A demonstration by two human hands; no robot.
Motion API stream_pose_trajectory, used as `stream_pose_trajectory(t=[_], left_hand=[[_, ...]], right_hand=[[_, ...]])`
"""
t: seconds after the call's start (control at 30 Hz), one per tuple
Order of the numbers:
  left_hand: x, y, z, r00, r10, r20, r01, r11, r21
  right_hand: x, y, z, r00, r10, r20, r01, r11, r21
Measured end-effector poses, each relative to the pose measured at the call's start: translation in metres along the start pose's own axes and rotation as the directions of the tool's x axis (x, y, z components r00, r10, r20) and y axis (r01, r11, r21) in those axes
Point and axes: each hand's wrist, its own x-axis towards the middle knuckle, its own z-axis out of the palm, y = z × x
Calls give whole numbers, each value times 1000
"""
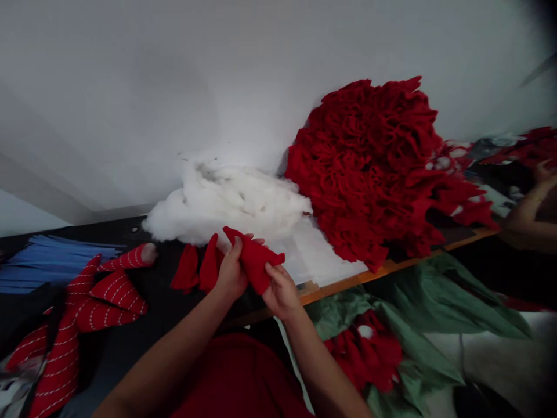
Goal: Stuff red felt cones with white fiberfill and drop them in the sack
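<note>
Both of my hands grip a small red cone-shaped fabric piece (256, 258) above the table's front edge. My left hand (232, 271) is closed around its left side, thumb on top. On its right lower edge my right hand (281, 290) pinches the cloth between thumb and fingers. Just behind lies a fluffy heap of white stuffing (235, 200). Two similar red cones (187, 268) stand on the dark table just left of my left hand. To the right rises a big pile of red fabric pieces (365, 162).
Blue strips (52, 264) and red cones with white dashed stripes (108, 302) lie at the left. A green sack (404, 325) with red pieces in it hangs below the table's wooden edge (335, 292). Another person's arm (533, 203) shows at far right. A pale wall (217, 69) stands behind.
</note>
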Motion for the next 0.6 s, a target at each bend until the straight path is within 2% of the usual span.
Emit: stream_pose_trajectory(t=[0.17,0.37,0.43,0.6], left_hand=[[-7,-6,-4,995,22,98,-28,997,65],[-8,-7,-9,992,17,123,-36,988,149],[-9,-7,-9,990,17,137,-39,986,160],[-13,-10,-12,981,-1,194,-54,959,280]], right_hand=[[-8,-2,4,989,24,143,-6,992,-125],[-8,4,2,996,-68,50,74,988,-138],[-9,6,1,995,-83,52,90,985,-147],[-13,3,-1,990,22,139,6,981,-194]])
